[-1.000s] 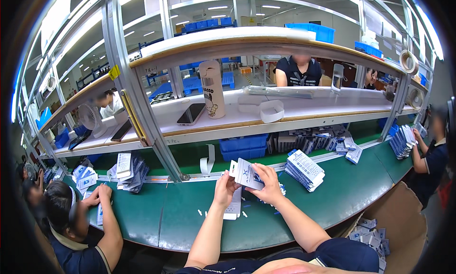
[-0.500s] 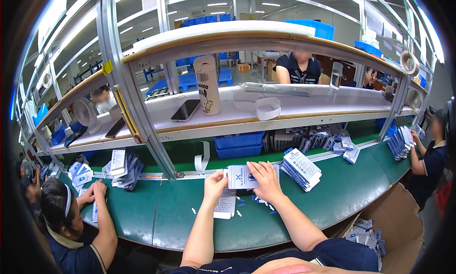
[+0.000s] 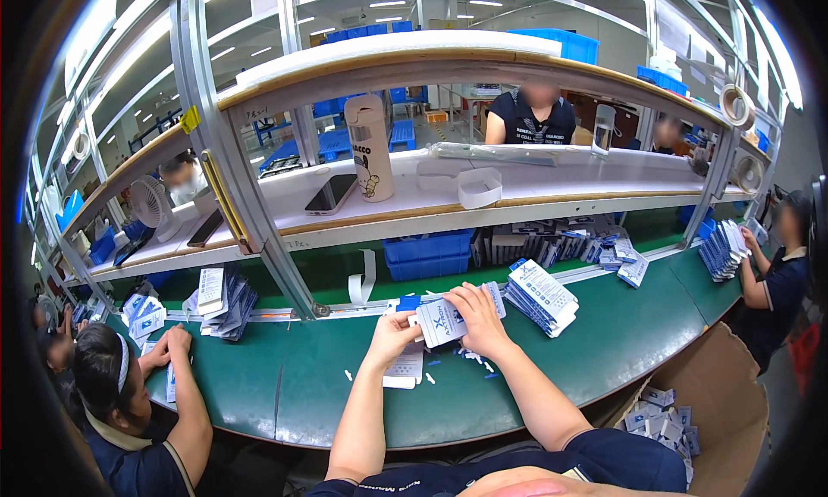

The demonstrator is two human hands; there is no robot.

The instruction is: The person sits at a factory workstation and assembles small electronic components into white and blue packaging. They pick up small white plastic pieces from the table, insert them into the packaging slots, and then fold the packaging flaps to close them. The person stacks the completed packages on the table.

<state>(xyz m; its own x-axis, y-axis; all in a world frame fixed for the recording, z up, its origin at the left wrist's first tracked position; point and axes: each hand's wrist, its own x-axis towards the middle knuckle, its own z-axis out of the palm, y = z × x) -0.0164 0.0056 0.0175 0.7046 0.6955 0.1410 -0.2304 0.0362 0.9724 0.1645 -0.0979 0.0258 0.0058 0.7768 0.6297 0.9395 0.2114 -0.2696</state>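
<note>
The left hand [image 3: 394, 337] is nearly closed, its thumb and fingers pinching the left end of a white-and-blue printed carton [image 3: 441, 323]. The carton is raised above the table [image 3: 332, 381], between the two hands and slightly tilted, its printed face up. The right hand [image 3: 474, 318] is partly open, its fingers curled over the carton's right part; it also has hold of it, though where the thumb bears cannot be told.

Thin board like this probably creases easily, so a light pinch close to the left edge and evenly spread right fingers should suit it best. Working over the lower carton [image 3: 402, 372] and the small white and blue scraps [image 3: 471, 357], it seems wise to leave clearance, so that nothing catches under a flap.

Of the containers, blue bins [image 3: 429, 256] sit at the centre, beyond the hands and below the shelf [image 3: 535, 202]; what they hold cannot be seen. Farther right and high up, another blue bin [image 3: 569, 45] also hides its contents. At the near right, a large open cardboard box [image 3: 729, 385] holds loosely heaped small cartons [image 3: 662, 426], lying at mixed angles.
</note>
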